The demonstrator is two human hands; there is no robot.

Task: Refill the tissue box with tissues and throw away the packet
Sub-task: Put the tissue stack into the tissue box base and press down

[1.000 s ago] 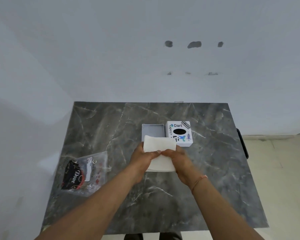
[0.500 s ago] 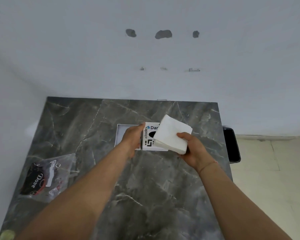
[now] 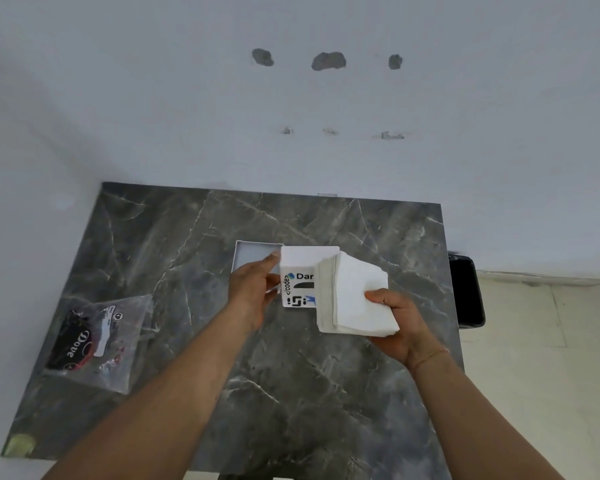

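Now right hand [image 3: 400, 327] fingers clamp tissue stack [image 3: 355, 296]; left hand [image 3: 253, 289] grips tissue box [image 3: 300, 271].

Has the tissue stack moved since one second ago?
Yes. The tissue stack went rightward: before it was in front of the open tray, now it covers the right part of the printed box.

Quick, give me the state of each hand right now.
Left hand: closed on the printed tissue box, gripping its left side.
Right hand: closed on the stack of white tissues, held above the table.
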